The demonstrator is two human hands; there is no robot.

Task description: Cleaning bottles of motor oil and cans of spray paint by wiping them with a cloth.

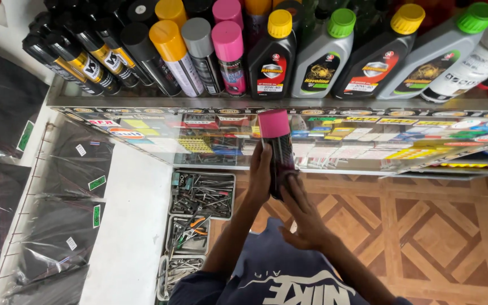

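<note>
My left hand grips a dark spray can with a pink cap around its body, holding it upright in front of a glass display counter. The fingers of my right hand are spread under and against the can's bottom end. On the counter's top stand more spray cans with yellow, grey, pink and black caps.
Oil bottles with yellow and green caps line the counter top at right. Metal trays of screws and small tools sit on the floor at left. Black plastic-wrapped goods hang on a white wall at far left. The floor is patterned brown tile.
</note>
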